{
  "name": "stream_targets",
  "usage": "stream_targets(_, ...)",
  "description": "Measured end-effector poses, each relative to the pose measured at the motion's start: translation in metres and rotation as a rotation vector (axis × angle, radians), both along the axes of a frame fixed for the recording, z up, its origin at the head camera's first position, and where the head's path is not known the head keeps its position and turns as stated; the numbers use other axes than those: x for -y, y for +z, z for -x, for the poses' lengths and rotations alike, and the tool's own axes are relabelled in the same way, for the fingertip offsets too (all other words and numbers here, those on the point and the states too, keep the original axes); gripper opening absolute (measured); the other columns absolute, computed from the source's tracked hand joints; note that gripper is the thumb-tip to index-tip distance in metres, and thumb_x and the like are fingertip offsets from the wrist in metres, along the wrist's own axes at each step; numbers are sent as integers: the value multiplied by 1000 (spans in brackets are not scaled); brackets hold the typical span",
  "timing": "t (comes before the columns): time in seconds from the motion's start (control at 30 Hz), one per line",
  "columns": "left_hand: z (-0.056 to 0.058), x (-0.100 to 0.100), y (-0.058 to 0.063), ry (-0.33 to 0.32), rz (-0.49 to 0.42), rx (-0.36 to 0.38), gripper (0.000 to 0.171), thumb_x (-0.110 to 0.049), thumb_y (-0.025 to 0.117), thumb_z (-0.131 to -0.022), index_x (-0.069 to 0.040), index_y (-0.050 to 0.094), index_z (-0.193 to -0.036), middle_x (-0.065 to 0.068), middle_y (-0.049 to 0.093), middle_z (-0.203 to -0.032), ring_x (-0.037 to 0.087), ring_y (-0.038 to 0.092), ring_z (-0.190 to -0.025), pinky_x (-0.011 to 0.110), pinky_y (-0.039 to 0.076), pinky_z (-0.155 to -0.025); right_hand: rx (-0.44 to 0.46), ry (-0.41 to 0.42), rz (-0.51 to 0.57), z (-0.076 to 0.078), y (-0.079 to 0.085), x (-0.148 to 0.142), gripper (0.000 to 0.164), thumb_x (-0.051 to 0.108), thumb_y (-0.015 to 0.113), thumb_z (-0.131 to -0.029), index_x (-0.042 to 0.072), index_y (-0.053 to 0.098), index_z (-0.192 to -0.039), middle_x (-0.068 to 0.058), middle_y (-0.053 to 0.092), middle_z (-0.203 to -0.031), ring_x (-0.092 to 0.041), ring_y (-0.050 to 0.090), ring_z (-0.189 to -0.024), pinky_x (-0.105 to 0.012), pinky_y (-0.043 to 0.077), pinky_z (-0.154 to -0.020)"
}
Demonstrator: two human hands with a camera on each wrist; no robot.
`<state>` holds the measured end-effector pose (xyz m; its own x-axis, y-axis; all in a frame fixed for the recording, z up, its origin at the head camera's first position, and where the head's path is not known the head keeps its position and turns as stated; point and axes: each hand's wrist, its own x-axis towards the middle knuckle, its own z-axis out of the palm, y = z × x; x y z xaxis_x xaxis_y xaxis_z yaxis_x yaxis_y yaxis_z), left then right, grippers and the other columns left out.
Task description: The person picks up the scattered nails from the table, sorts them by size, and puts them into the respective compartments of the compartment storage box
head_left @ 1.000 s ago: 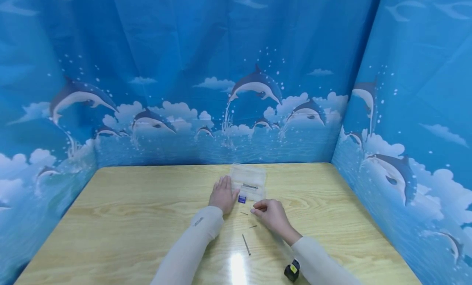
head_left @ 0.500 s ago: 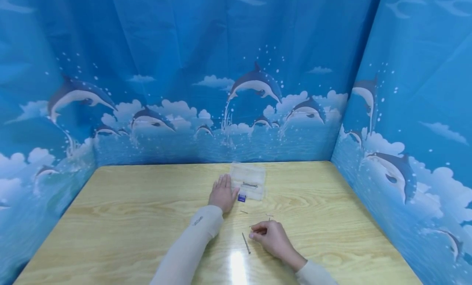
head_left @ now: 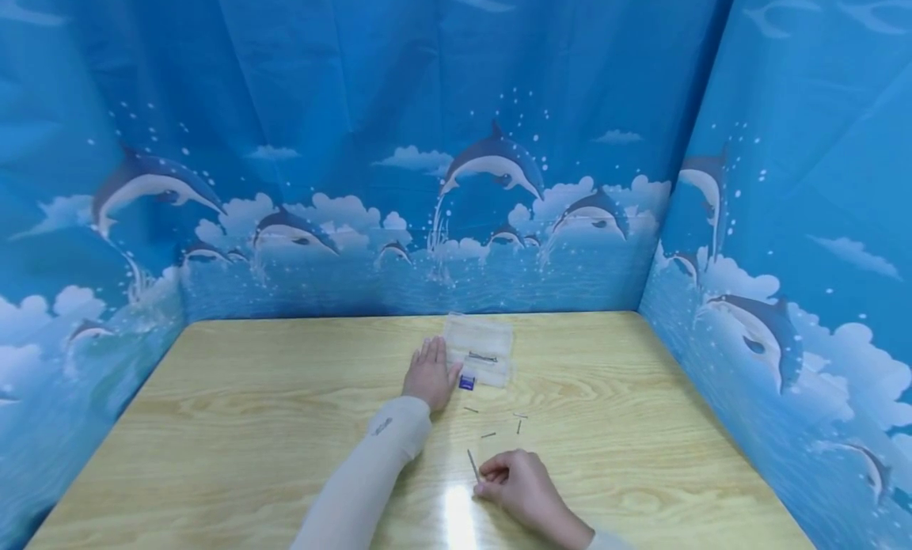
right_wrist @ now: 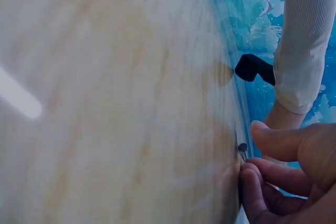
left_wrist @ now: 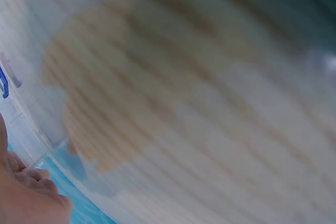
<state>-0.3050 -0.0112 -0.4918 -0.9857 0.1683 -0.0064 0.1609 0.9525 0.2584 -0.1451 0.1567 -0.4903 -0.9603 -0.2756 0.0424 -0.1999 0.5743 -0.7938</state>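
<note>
My left hand (head_left: 429, 376) lies flat on the table with its fingers straight, its thumb at the left edge of a clear plastic box (head_left: 492, 336). The box stands with its lid up, several long nails (head_left: 483, 358) inside and a blue latch (head_left: 466, 382) at its front. Nearer to me, a long nail (head_left: 472, 461) lies on the tabletop. My right hand (head_left: 523, 487) is over its near end, thumb and fingers on either side. In the right wrist view, the nail's head (right_wrist: 242, 147) shows between thumb and index finger, with a gap below the thumb.
Small nails lie loose between the box and my right hand: one (head_left: 471, 410) near the latch, another (head_left: 488, 435) farther forward, and two (head_left: 520, 416) to the right. Behind the wooden table (head_left: 285, 423) hangs a blue dolphin curtain (head_left: 321, 138), which also covers both sides.
My right hand has moved from near the box toward me, down to the long nail. Two small nails to the right have come into sight. My left hand has stayed put.
</note>
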Motion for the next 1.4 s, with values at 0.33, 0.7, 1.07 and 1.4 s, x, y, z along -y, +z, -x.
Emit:
stream_targets(0.33, 0, 0, 0, 0, -13, -6, 67, -47, 29, -103, -3, 18, -152, 13, 19, -159, 27, 14, -147, 41, 13, -120, -22, -16, -26, -4, 1, 2, 19, 14, 82, -72, 4, 73, -85, 8, 65, -69, 1, 55, -60, -17, 51, -55)
stream_targets(0.7, 1, 0, -2, -10, -20, -14, 67, -47, 30, -103, -2, 19, -152, 13, 20, -158, 28, 15, -147, 42, 13, -120, -85, -5, -63, -2, 0, 1, 7, 7, 79, -74, 7, 74, -79, 8, 66, -67, 3, 55, -57, -15, 50, -53)
stream_targets(1.07, 0, 1, -4, -6, -23, -18, 67, -47, 30, -103, -2, 19, -152, 13, 20, -158, 28, 14, -147, 42, 12, -120, -112, -14, -108, -3, 1, 1, 5, 9, 78, -77, 10, 74, -75, 10, 64, -65, 4, 51, -56, -15, 47, -53)
stream_targets(1.4, 0, 0, -3, -4, -20, -15, 67, -47, 31, -103, -2, 19, -152, 13, 20, -158, 27, 14, -147, 42, 13, -120, -121, -12, -114, -3, 1, 2, 5, 7, 76, -78, 9, 73, -74, 9, 64, -65, 4, 51, -56, -15, 47, -52)
